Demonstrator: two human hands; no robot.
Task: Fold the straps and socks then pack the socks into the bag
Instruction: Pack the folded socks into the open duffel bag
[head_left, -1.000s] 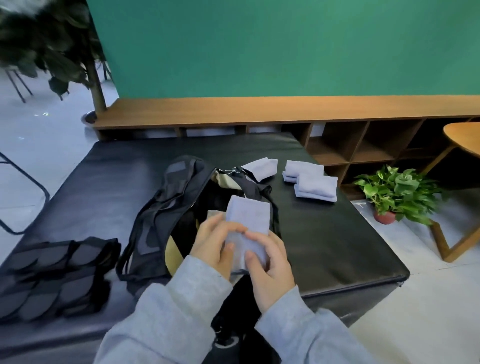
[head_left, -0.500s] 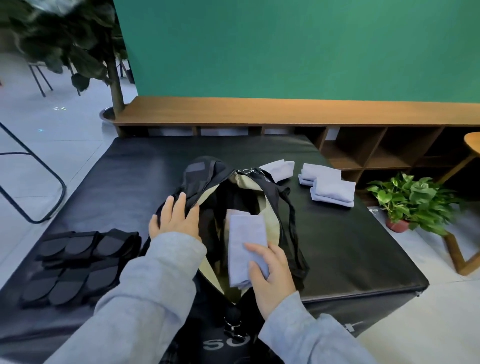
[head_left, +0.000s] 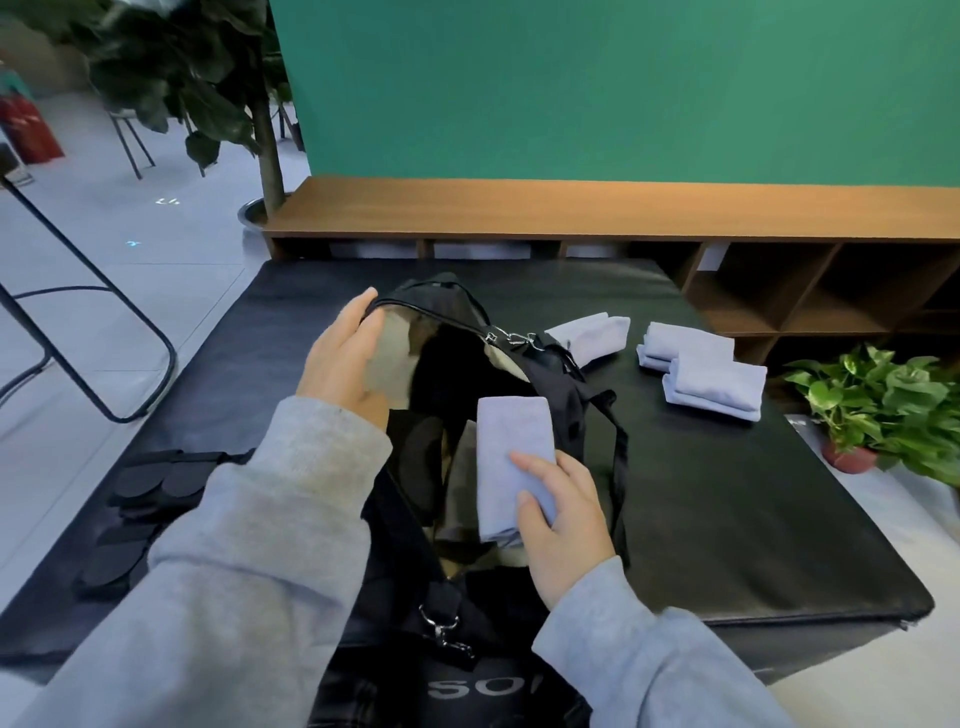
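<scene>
**Packing a folded sock into the open bag**

Black worktop (head_left: 727, 519) carries the bag (head_left: 519, 374), centre. Left hand (head_left: 343, 364) grips the bag's far-left rim, holding the mouth open. Right hand (head_left: 561, 514) pinches the folded sock (head_left: 511, 457) over the opening. Advice: lower it flat, keeping the fold intact.

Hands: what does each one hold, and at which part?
Right hand grips folded sock at its near end. Left hand holds bag by its opening's rim.

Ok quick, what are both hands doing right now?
Left hand: grips the rim of the bag, pulling it open.
Right hand: holds a folded sock over the bag.
</scene>
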